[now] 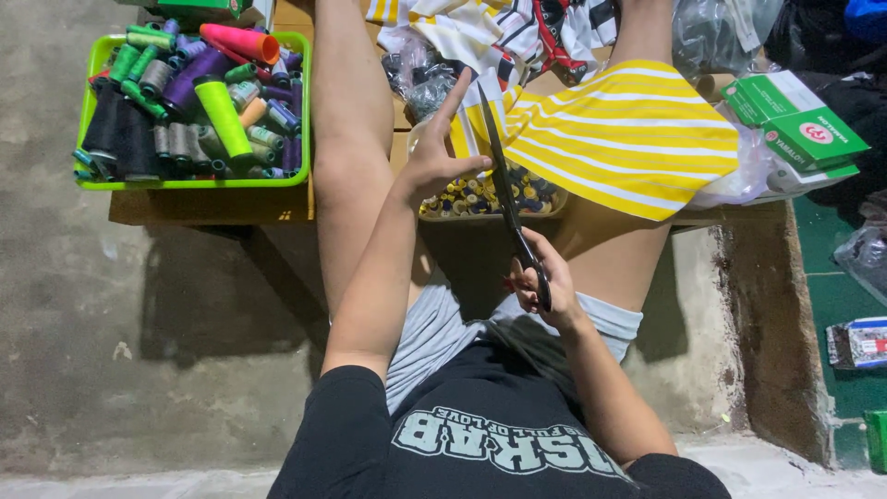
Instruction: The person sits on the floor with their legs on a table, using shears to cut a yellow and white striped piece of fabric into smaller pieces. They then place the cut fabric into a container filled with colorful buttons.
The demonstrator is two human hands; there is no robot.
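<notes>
At the frame's centre, the right hand (539, 277) grips scissors (506, 189) while the left (442, 157) pinches soft, limp striped cloth (619, 139) at its edge.

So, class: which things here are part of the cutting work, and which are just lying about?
In use:
right hand
scissors
left hand
yellow striped cloth

Lying about:
green tray of thread cones
tub of small spools
green boxes
</notes>
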